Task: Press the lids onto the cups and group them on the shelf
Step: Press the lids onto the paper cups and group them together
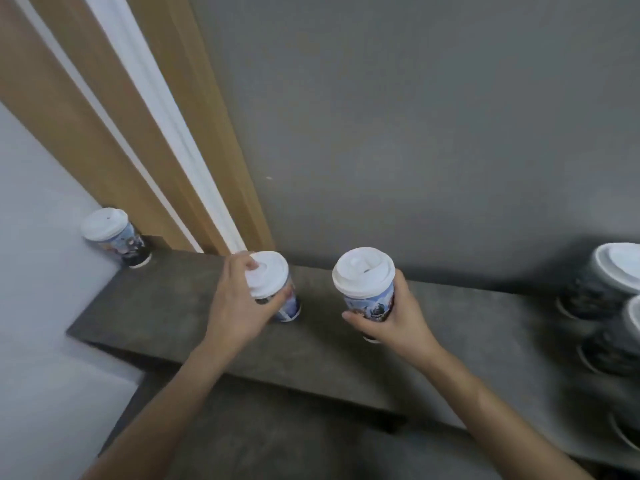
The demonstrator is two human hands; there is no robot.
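Grey wall rises behind the dark grey shelf (166, 306), where both your hands work near its middle. Your left hand (235, 303) curls round the rim of a white-lidded printed paper cup (277, 287) standing on the shelf. Your right hand (398, 323) wraps the body of a second lidded paper cup (367, 296); whether this one touches the shelf is unclear. Expect both to be light, thin-walled and easily crushed, so hold the stiffer band under the lid. A third lidded cup (116, 237) stands at the shelf's left end.
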